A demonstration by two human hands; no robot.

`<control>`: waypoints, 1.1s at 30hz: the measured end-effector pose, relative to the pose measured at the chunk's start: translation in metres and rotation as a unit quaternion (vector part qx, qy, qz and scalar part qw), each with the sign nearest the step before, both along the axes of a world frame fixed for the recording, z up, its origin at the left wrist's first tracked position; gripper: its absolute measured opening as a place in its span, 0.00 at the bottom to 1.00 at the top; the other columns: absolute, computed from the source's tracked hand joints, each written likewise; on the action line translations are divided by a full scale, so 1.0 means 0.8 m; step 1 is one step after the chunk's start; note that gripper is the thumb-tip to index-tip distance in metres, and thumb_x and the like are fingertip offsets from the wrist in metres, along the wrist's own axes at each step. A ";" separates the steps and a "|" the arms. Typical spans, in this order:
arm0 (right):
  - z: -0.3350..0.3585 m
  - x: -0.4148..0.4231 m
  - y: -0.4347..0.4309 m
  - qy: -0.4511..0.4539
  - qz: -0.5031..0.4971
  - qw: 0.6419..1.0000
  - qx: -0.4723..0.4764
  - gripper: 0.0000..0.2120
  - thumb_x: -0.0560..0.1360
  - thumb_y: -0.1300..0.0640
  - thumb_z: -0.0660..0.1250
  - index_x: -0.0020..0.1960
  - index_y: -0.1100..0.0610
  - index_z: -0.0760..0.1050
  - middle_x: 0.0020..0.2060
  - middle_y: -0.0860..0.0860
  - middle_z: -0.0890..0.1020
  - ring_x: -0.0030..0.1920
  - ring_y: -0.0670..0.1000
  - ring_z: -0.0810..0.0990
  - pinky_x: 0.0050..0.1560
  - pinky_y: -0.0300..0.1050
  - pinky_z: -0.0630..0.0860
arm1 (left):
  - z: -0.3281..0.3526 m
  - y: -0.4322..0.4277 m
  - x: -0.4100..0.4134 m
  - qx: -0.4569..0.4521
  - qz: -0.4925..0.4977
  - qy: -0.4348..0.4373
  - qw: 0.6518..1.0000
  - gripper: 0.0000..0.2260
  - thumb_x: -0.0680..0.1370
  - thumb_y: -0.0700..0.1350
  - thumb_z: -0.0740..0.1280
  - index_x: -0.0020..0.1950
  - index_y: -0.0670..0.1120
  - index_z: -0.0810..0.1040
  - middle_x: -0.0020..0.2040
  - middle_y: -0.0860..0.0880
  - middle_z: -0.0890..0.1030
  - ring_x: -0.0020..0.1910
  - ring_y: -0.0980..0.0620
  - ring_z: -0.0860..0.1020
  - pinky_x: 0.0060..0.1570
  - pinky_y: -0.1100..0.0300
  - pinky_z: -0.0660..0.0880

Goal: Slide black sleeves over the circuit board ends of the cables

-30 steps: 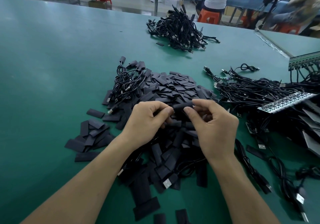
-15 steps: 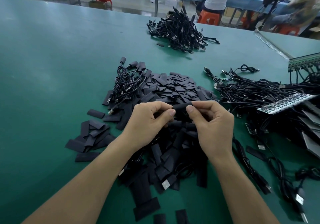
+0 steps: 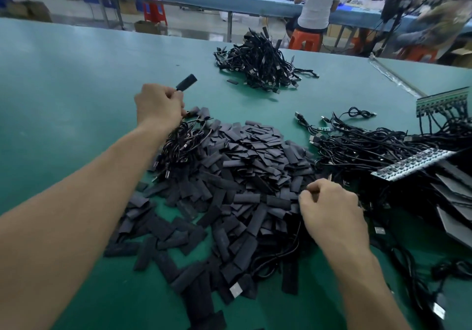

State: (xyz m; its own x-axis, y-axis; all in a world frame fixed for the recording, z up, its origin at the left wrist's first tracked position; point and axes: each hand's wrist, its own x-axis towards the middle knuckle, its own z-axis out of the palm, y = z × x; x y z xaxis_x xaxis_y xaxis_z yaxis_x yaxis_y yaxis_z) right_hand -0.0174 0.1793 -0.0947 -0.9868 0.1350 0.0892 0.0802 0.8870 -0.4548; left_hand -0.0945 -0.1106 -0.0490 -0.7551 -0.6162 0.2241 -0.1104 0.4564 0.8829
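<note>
Sleeve pile [image 3: 245,176] centre; cable tangle [image 3: 370,151] right; cable bundle [image 3: 260,61] behind.

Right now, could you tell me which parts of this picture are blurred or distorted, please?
Head view: background people and stools are motion-smeared; the table edge bows slightly from the wide-angle lens; the sleeve pile and right hand are sharp, the left hand and its gripped sleeve slightly soft; lighting is even, shadows faint.

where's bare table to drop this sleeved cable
Widest bare table lies left of the left hand and sleeve pile. A narrower green strip runs between the sleeve pile and the far cable bundle. Right side is crowded with tangled cables and boards.
</note>
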 end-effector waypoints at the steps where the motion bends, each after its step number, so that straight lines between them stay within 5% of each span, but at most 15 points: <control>1: 0.000 0.000 0.001 -0.009 0.004 1.000 0.010 0.11 0.77 0.49 0.63 0.57 0.50 0.79 0.45 0.51 0.80 0.42 0.55 0.73 0.41 0.46 0.70 | -0.002 -0.002 -0.006 -0.040 0.004 -0.046 0.998 0.11 0.80 0.44 0.66 0.42 0.40 0.82 0.43 0.38 0.84 0.42 0.43 0.82 0.49 0.50 0.80; 5: 0.002 0.002 0.003 -0.044 0.023 0.999 -0.004 0.15 0.76 0.53 0.65 0.63 0.50 0.76 0.48 0.51 0.82 0.46 0.55 0.75 0.46 0.47 0.74 | -0.015 0.017 -0.006 -0.150 -0.038 -0.158 0.975 0.16 0.79 0.47 0.67 0.61 0.38 0.80 0.60 0.37 0.80 0.60 0.38 0.76 0.59 0.51 0.72; 8: 0.004 0.002 0.002 -0.022 0.037 0.998 -0.052 0.16 0.75 0.59 0.66 0.62 0.49 0.77 0.43 0.49 0.83 0.47 0.55 0.79 0.50 0.50 0.77 | -0.020 0.038 0.013 -0.186 -0.051 -0.101 0.976 0.12 0.80 0.43 0.66 0.61 0.40 0.81 0.63 0.40 0.80 0.63 0.40 0.76 0.63 0.53 0.70; 11: 0.004 0.001 0.002 0.060 0.058 0.991 -0.108 0.14 0.77 0.61 0.67 0.61 0.51 0.79 0.40 0.45 0.81 0.45 0.52 0.79 0.48 0.44 0.74 | -0.027 0.067 0.049 -0.224 -0.072 0.014 0.972 0.09 0.79 0.42 0.67 0.57 0.46 0.84 0.57 0.47 0.84 0.57 0.49 0.79 0.62 0.56 0.72; 15: 0.009 -0.003 -0.008 0.196 0.108 0.949 -0.223 0.10 0.81 0.58 0.64 0.58 0.53 0.81 0.45 0.46 0.81 0.45 0.43 0.77 0.47 0.34 0.69 | -0.036 0.117 0.105 -0.059 -0.257 0.112 0.958 0.03 0.77 0.46 0.72 0.49 0.52 0.84 0.40 0.60 0.84 0.39 0.64 0.79 0.41 0.71 0.73; 18: 0.010 0.000 -0.018 0.211 0.159 0.893 -0.364 0.08 0.81 0.61 0.63 0.53 0.53 0.80 0.38 0.44 0.80 0.37 0.42 0.76 0.43 0.37 0.73 | -0.044 0.145 0.123 0.047 -0.383 0.078 0.919 0.06 0.74 0.53 0.72 0.48 0.54 0.83 0.39 0.59 0.84 0.37 0.63 0.80 0.40 0.67 0.76; 22: 0.009 0.004 -0.021 0.201 0.174 0.848 -0.458 0.07 0.79 0.63 0.66 0.50 0.53 0.81 0.36 0.47 0.82 0.35 0.45 0.78 0.39 0.38 0.76 | -0.052 0.153 0.125 0.008 -0.395 0.062 0.917 0.03 0.78 0.51 0.70 0.46 0.54 0.82 0.36 0.54 0.83 0.34 0.56 0.78 0.38 0.56 0.77; 25: 0.008 0.002 -0.022 0.202 0.176 0.834 -0.482 0.06 0.80 0.60 0.66 0.51 0.52 0.81 0.37 0.48 0.84 0.36 0.44 0.80 0.39 0.36 0.77 | -0.048 0.149 0.123 0.071 -0.396 0.078 0.912 0.07 0.82 0.43 0.66 0.45 0.49 0.81 0.33 0.53 0.82 0.31 0.55 0.79 0.38 0.57 0.80; 28: -0.002 -0.006 -0.020 0.175 0.122 0.875 -0.435 0.07 0.81 0.57 0.64 0.54 0.50 0.80 0.40 0.47 0.85 0.40 0.43 0.82 0.45 0.41 0.80 | -0.041 0.132 0.119 0.195 -0.341 0.110 0.913 0.10 0.83 0.42 0.62 0.45 0.45 0.80 0.27 0.53 0.74 0.23 0.56 0.73 0.29 0.60 0.78; 30: -0.013 -0.011 -0.016 0.143 0.094 0.936 -0.309 0.09 0.81 0.59 0.64 0.56 0.50 0.81 0.45 0.43 0.84 0.46 0.42 0.81 0.53 0.45 0.80 | -0.039 0.115 0.115 0.272 -0.286 0.129 0.910 0.15 0.84 0.43 0.61 0.38 0.50 0.80 0.26 0.54 0.71 0.23 0.56 0.69 0.26 0.61 0.76; 33: -0.022 -0.017 -0.017 0.126 0.085 0.972 -0.181 0.12 0.80 0.63 0.63 0.59 0.54 0.81 0.52 0.47 0.81 0.53 0.47 0.79 0.58 0.40 0.74 | -0.047 0.097 0.111 0.318 -0.192 0.140 0.918 0.22 0.84 0.42 0.59 0.31 0.53 0.76 0.27 0.54 0.71 0.26 0.55 0.70 0.28 0.61 0.73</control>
